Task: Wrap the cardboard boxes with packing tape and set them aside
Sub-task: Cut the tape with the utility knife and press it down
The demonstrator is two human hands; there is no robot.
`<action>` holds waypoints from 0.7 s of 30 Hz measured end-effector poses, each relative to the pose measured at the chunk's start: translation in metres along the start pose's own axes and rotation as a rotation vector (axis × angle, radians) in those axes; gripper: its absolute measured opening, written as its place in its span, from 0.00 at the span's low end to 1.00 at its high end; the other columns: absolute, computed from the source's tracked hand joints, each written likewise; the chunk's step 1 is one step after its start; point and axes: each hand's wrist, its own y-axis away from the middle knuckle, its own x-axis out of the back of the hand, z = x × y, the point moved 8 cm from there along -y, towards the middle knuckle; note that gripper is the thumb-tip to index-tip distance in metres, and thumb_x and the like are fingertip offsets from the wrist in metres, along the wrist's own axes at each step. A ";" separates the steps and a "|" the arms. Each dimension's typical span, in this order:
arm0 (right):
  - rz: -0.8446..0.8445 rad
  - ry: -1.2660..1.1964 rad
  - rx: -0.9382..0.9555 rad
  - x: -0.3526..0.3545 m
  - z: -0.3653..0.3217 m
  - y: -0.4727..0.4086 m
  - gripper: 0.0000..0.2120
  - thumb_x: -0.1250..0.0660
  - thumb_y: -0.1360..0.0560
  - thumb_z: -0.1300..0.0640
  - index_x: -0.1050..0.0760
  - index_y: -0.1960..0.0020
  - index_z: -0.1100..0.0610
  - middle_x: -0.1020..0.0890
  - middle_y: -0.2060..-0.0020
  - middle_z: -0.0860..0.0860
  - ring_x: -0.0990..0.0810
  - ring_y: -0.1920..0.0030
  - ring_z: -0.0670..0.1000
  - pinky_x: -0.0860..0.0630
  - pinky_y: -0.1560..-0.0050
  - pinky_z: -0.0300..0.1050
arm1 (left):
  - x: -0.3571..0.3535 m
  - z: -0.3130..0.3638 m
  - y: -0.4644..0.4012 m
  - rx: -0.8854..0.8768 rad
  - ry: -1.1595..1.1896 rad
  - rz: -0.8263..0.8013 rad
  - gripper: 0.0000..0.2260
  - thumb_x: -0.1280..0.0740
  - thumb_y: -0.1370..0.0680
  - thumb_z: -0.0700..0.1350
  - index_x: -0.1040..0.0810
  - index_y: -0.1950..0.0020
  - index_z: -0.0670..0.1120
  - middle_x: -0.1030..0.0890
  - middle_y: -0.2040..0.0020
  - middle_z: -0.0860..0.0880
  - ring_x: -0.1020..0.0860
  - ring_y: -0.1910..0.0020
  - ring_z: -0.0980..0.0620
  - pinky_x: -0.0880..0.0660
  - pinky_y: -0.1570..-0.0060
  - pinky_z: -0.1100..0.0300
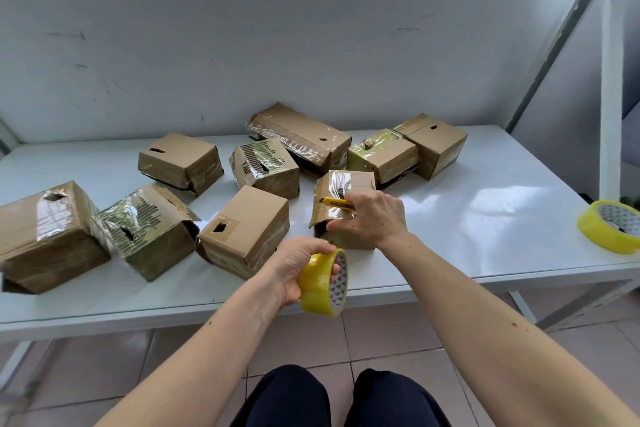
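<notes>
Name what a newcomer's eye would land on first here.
The yellow tape roll in the left hand at the table's near edge. Just beyond, the right hand holds a yellow cutter against a box. A spare roll lies far right.

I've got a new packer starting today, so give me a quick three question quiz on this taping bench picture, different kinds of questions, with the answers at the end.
1. True or false: the left hand holds a roll of yellow packing tape.
2. The right hand holds which tool against the cardboard box being wrapped? A) scissors B) yellow utility knife C) marker
3. Fill in: a second, spare tape roll lies near the table's ______ edge.

Key
1. True.
2. B, the yellow utility knife.
3. Right.
</notes>
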 end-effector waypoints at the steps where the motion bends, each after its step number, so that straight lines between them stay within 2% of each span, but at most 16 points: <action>1: 0.001 0.013 0.005 -0.002 -0.002 0.000 0.21 0.28 0.32 0.35 0.28 0.57 0.52 0.21 0.60 0.51 0.27 0.61 0.52 0.36 0.61 0.43 | 0.000 0.001 0.001 -0.006 0.001 0.002 0.02 0.32 0.24 0.34 0.23 0.53 0.38 0.19 0.67 0.41 0.21 0.72 0.50 0.21 0.68 0.58; 4: -0.036 0.034 0.002 -0.004 -0.002 -0.002 0.20 0.27 0.33 0.38 0.29 0.55 0.51 0.19 0.58 0.51 0.21 0.58 0.54 0.35 0.61 0.43 | 0.003 0.005 0.002 -0.037 0.006 0.022 0.05 0.31 0.25 0.33 0.23 0.51 0.38 0.19 0.66 0.40 0.20 0.71 0.49 0.21 0.69 0.57; 7: -0.060 -0.024 -0.017 0.000 0.002 -0.003 0.23 0.26 0.34 0.34 0.31 0.56 0.49 0.25 0.61 0.47 0.25 0.60 0.52 0.35 0.60 0.43 | 0.005 0.009 0.003 -0.065 0.008 0.037 0.08 0.29 0.26 0.33 0.23 0.47 0.39 0.18 0.63 0.39 0.20 0.70 0.47 0.21 0.69 0.56; 10: -0.079 -0.052 -0.018 -0.002 0.004 -0.005 0.21 0.29 0.31 0.33 0.28 0.58 0.49 0.25 0.61 0.47 0.24 0.59 0.51 0.35 0.61 0.42 | 0.005 0.011 0.005 -0.080 0.006 0.042 0.10 0.29 0.26 0.33 0.23 0.46 0.38 0.18 0.62 0.38 0.19 0.70 0.47 0.21 0.69 0.55; 12: -0.075 -0.158 -0.057 0.003 0.013 -0.010 0.20 0.31 0.30 0.32 0.25 0.61 0.48 0.24 0.65 0.47 0.25 0.62 0.50 0.35 0.63 0.42 | 0.007 0.013 0.005 -0.095 0.004 0.052 0.12 0.29 0.26 0.33 0.23 0.43 0.38 0.18 0.62 0.38 0.19 0.70 0.46 0.20 0.68 0.55; 14: 0.017 -0.259 -0.114 0.018 0.020 -0.020 0.17 0.33 0.24 0.37 0.23 0.61 0.50 0.25 0.66 0.48 0.25 0.62 0.52 0.35 0.63 0.42 | 0.010 0.016 0.005 -0.104 0.018 0.056 0.14 0.28 0.26 0.32 0.24 0.41 0.37 0.18 0.62 0.38 0.19 0.70 0.46 0.20 0.68 0.55; 15: 0.053 -0.225 -0.121 0.024 0.018 -0.027 0.15 0.36 0.21 0.42 0.22 0.59 0.52 0.24 0.64 0.49 0.23 0.60 0.54 0.35 0.63 0.43 | 0.011 0.017 0.004 -0.106 0.026 0.056 0.15 0.28 0.26 0.32 0.24 0.41 0.37 0.18 0.62 0.37 0.19 0.70 0.45 0.20 0.68 0.55; 17: 0.008 -0.065 -0.061 0.018 0.001 -0.040 0.13 0.42 0.17 0.50 0.21 0.47 0.55 0.21 0.52 0.52 0.21 0.48 0.57 0.29 0.56 0.46 | 0.011 0.019 0.003 -0.112 0.040 0.053 0.14 0.28 0.27 0.32 0.24 0.42 0.38 0.18 0.62 0.37 0.20 0.70 0.45 0.20 0.68 0.55; 18: -0.065 0.008 -0.022 0.006 -0.007 -0.045 0.15 0.45 0.17 0.53 0.24 0.37 0.55 0.23 0.39 0.53 0.25 0.37 0.57 0.27 0.44 0.50 | 0.010 0.020 0.002 -0.112 0.044 0.048 0.13 0.28 0.27 0.32 0.24 0.43 0.38 0.18 0.62 0.37 0.20 0.70 0.45 0.20 0.68 0.55; 19: -0.153 0.053 -0.002 -0.008 -0.012 -0.047 0.18 0.46 0.17 0.55 0.30 0.29 0.54 0.30 0.28 0.53 0.34 0.27 0.56 0.34 0.31 0.53 | 0.009 0.020 0.001 -0.112 0.043 0.041 0.13 0.29 0.27 0.32 0.24 0.44 0.38 0.18 0.62 0.37 0.20 0.71 0.45 0.20 0.68 0.55; 20: -0.236 0.059 -0.005 -0.021 -0.014 -0.048 0.22 0.48 0.17 0.55 0.37 0.24 0.54 0.39 0.22 0.51 0.44 0.22 0.53 0.45 0.24 0.53 | 0.008 0.020 0.000 -0.114 0.038 0.038 0.12 0.29 0.26 0.31 0.24 0.44 0.38 0.18 0.63 0.37 0.20 0.71 0.45 0.20 0.68 0.55; 21: -0.296 0.048 -0.024 -0.032 -0.014 -0.048 0.24 0.49 0.17 0.55 0.42 0.21 0.54 0.46 0.20 0.49 0.50 0.20 0.51 0.52 0.23 0.53 | 0.008 0.020 -0.001 -0.116 0.035 0.039 0.12 0.29 0.26 0.31 0.24 0.45 0.38 0.18 0.63 0.37 0.20 0.71 0.46 0.20 0.68 0.55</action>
